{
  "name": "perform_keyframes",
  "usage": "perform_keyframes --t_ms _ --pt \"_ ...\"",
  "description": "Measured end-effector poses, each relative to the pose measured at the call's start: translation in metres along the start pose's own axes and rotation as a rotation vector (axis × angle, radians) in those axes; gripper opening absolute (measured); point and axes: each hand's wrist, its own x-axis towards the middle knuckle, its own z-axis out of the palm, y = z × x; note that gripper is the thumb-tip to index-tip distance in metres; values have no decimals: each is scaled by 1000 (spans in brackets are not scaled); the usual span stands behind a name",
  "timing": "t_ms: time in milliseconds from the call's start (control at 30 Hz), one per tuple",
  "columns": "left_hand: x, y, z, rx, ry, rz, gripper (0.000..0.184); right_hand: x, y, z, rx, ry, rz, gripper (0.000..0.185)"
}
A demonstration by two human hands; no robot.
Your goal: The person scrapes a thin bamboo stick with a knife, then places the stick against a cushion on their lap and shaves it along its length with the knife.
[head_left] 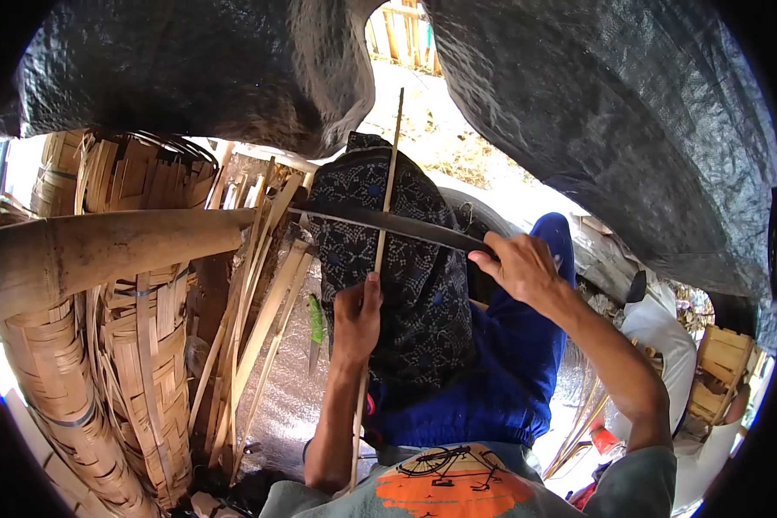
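Observation:
My left hand [356,321] is closed around a long thin bamboo strip [394,164], which runs from beside my body up past my knee. In my right hand [524,269] I grip the handle of a long dark-bladed knife [423,230]. Its blade lies across the strip above my left hand, and its far end reaches toward the end of a thick bamboo pole [147,242]. Beneath strip and blade, a dark patterned cloth [397,319] covers my leg. Whether the blade's edge is biting into the strip, I cannot tell.
Tall woven bamboo baskets [52,371] stand at the left, beside several loose bamboo slats [263,319]. A green-handled knife [316,319] is just left of my left forearm. Black plastic sheeting [613,112] hangs overhead. A wooden crate [718,371] sits at the right.

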Motion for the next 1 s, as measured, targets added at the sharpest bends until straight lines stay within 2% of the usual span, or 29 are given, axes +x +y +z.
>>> perform_keyframes --t_ms 133,267,400,500,533,633,667,733,767,833,867,933,967,1000 --pt "-1 -1 -2 13 3 -17 54 -14 -7 3 5 -23 -163 48" --pt "0 0 -1 -7 -2 -38 54 4 -2 5 28 21 12 50" --pt "-4 -6 -9 -53 -53 -91 54 -8 -8 2 10 -41 -108 47" --pt "-5 2 -4 3 -23 -25 54 9 8 9 27 77 -73 47" --pt "-2 0 -4 1 -14 -19 54 8 -2 5 103 -36 12 47" --pt "-4 -4 -7 -9 -21 -46 54 -10 -10 10 58 29 -174 49" --pt "-8 -2 -6 3 -16 -54 54 -4 -6 10 55 31 -172 49" --pt "-10 0 -3 16 -14 -70 54 11 6 14 113 -44 30 48" --pt "-3 2 -3 22 -14 -37 54 18 7 16 -8 261 -150 47" --pt "0 1 -5 25 1 -10 54 14 -7 2 83 22 10 47" --pt "-1 -4 -7 14 -8 -28 54 7 -8 5 88 23 12 47" --pt "-4 -3 -8 -4 -24 -38 53 -4 -6 9 30 46 -202 49" --pt "-8 2 -7 -26 -23 -57 53 3 -1 10 25 48 -204 49" --pt "-12 4 -5 -42 -27 -83 53 13 7 13 47 84 -87 49"
